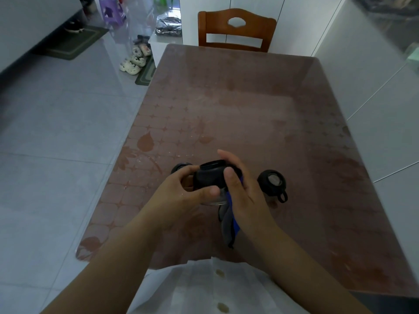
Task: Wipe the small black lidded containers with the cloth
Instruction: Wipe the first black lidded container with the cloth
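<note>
1. At the bottom centre of the frame a white buttoned garment (204, 288) covers the person's front, and both bare forearms reach up from it over the tabletop (260, 114).
2. A blue and grey cloth (229, 225) hangs down below the right hand, its upper end tucked under that palm.
3. The left hand (179, 196) is curled around the held container (209, 177), thumb across its clear lower part and fingers on its left side.
4. The right hand (240, 189) is closed over the container's right side, thumb on the black upper part, pressing the cloth against it.
5. The held container sits tilted between the two hands, just above the tabletop, in the lower middle of the frame.
6. A second black lidded container (272, 181) stands on the tabletop just right of the right hand, a small loop at its lower edge.
7. A third black lidded container (180, 167) shows partly behind the left fingers.
8. A wooden chair (235, 30) stands at the tabletop's far end, top centre.
9. Pale shoes (136, 57) lie on the floor, upper left.
</note>
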{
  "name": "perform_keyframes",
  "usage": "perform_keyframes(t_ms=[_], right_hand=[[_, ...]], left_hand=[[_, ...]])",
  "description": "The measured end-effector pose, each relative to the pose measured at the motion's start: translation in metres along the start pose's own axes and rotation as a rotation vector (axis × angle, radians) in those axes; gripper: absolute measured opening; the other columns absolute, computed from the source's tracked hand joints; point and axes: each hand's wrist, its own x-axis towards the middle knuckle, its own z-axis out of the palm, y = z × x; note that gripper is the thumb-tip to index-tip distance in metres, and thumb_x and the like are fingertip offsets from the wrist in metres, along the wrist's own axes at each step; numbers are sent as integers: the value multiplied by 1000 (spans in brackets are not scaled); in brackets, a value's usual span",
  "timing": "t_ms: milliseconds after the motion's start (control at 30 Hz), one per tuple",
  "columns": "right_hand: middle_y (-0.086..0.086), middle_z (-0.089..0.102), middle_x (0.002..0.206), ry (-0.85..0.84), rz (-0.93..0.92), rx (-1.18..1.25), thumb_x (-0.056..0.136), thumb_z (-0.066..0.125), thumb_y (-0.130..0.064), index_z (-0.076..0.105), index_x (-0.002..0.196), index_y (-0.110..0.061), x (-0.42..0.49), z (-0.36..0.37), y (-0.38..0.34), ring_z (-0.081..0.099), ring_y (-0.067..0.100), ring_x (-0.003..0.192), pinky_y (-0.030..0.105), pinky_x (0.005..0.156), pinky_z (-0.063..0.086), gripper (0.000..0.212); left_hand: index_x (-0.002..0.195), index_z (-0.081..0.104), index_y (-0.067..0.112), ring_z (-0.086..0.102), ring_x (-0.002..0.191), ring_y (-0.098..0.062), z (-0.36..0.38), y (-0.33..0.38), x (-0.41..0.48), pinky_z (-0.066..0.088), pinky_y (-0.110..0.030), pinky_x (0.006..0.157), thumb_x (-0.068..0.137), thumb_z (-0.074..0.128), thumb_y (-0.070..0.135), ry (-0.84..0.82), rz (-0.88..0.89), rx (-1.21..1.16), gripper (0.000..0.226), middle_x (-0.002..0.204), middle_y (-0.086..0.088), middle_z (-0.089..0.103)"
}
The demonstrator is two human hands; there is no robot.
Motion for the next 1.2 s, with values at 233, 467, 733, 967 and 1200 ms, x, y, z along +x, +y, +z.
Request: perform_keyframes(t_ms=[233, 467, 733, 967, 1200], right_hand=[[3, 61, 128, -17, 110, 307, 73, 47, -75, 63, 116, -36, 2, -6, 4, 58, 28, 117, 53, 98, 47, 60], [-10, 65, 121, 9, 175, 451, 86, 38, -56, 64, 115, -34, 7, -18, 8, 61, 18, 114, 37, 91, 52, 45], [-9, 60, 130, -97, 256, 556, 87, 38, -50, 64, 117, -33, 9, -11, 17, 58, 18, 119, 33, 91, 52, 44], [-1, 67, 122, -135, 397, 657, 68, 64, -59, 61, 123, -25, 6, -13, 41, 63, 20, 112, 32, 84, 55, 64], [-2, 63, 127, 62, 416, 526, 84, 36, -54, 67, 112, -32, -7, -40, 61, 59, 23, 118, 42, 95, 51, 47]], left_hand=[[114, 63, 28, 65, 105, -22, -2, 0, -1, 52, -34, 86, 40, 88, 51, -95, 42, -134, 82, 114, -4, 69], [122, 56, 14, 65, 106, -22, -1, -13, -1, 52, -25, 82, 39, 89, 52, -78, 14, -236, 98, 111, -3, 69], [128, 47, 3, 64, 105, -25, 2, -17, -3, 52, -28, 83, 44, 91, 43, -169, 64, -308, 102, 112, -5, 67], [123, 54, 18, 63, 109, -21, -7, -12, -6, 51, -26, 86, 48, 90, 40, -101, 141, -198, 86, 114, 2, 66], [118, 52, 22, 59, 104, -5, -50, -40, -8, 45, -11, 84, 59, 87, 7, 411, 115, 205, 70, 111, 13, 62]])
